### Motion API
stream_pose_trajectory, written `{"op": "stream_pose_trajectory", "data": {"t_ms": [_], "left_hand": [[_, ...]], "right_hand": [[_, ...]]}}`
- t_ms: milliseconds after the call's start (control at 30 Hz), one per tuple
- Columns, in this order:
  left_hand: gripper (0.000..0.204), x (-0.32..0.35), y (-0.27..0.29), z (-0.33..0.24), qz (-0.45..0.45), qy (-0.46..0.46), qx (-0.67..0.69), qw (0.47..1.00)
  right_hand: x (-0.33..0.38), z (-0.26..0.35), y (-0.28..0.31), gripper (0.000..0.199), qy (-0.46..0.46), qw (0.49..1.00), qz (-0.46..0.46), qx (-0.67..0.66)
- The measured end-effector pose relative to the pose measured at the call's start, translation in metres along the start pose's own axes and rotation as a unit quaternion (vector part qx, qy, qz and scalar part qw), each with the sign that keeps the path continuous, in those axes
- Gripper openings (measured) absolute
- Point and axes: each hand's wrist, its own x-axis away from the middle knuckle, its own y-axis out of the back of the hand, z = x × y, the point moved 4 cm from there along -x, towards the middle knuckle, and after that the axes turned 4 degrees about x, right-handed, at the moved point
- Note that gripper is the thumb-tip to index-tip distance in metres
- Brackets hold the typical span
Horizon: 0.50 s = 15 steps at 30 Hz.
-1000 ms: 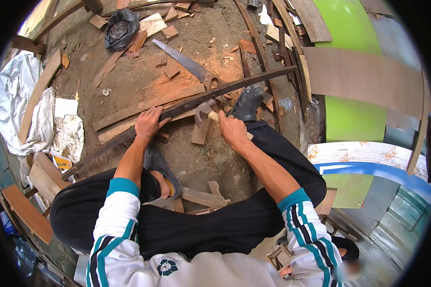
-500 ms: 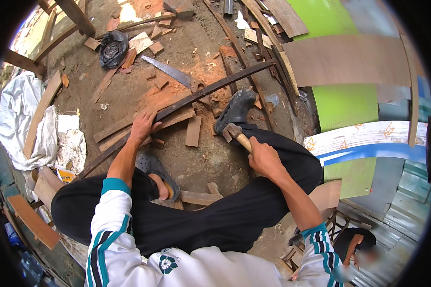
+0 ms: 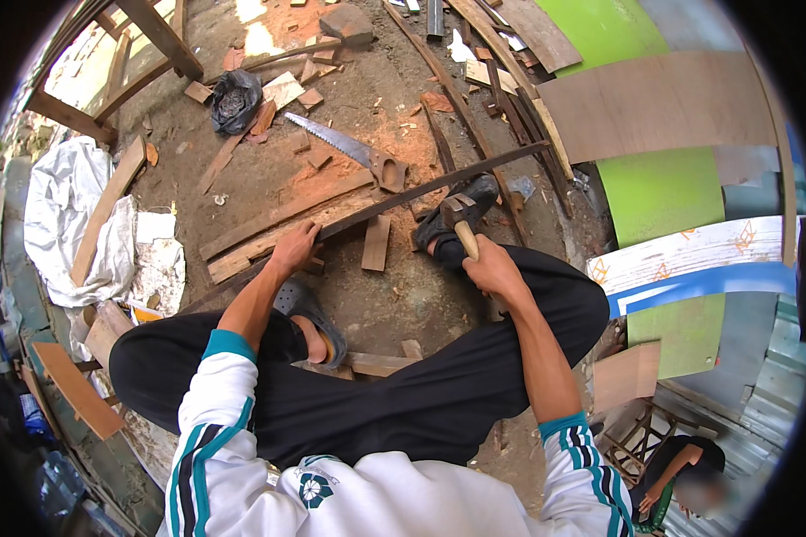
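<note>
My right hand (image 3: pixel 494 270) grips the wooden handle of a hammer (image 3: pixel 458 217), its dark metal head raised over my right foot. My left hand (image 3: pixel 294 248) presses down on a long, thin dark wooden strip (image 3: pixel 439 183) that runs diagonally across the dirt ground. The strip lies over two reddish planks (image 3: pixel 282 217). A short wood block (image 3: pixel 376 242) rests between my hands. I sit with black trousers and dark clogs on my feet.
A hand saw (image 3: pixel 345 147) lies on the dirt beyond the planks. Scrap wood and a black bag (image 3: pixel 235 98) are scattered further off. White sheeting (image 3: pixel 72 215) lies left. Plywood and green panels (image 3: pixel 658 107) stand right. Another person (image 3: pixel 681 474) crouches at lower right.
My right hand has taken the hammer and lifted it, shifting right from the strip. The left hand stays on the strip. The view has tilted slightly.
</note>
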Motion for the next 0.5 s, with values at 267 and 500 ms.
{"op": "stream_pose_trajectory", "data": {"t_ms": [267,500], "left_hand": [[0.049,-0.006,0.004,0.000,0.090,0.121,-0.022,0.988],[0.041,-0.018,0.023,-0.004,0.122,0.150,-0.081,0.978]], "right_hand": [[-0.008,0.004,-0.012,0.030,0.061,0.998,0.022,0.018],[-0.017,0.022,-0.005,0.030,0.087,0.996,0.007,0.028]]}}
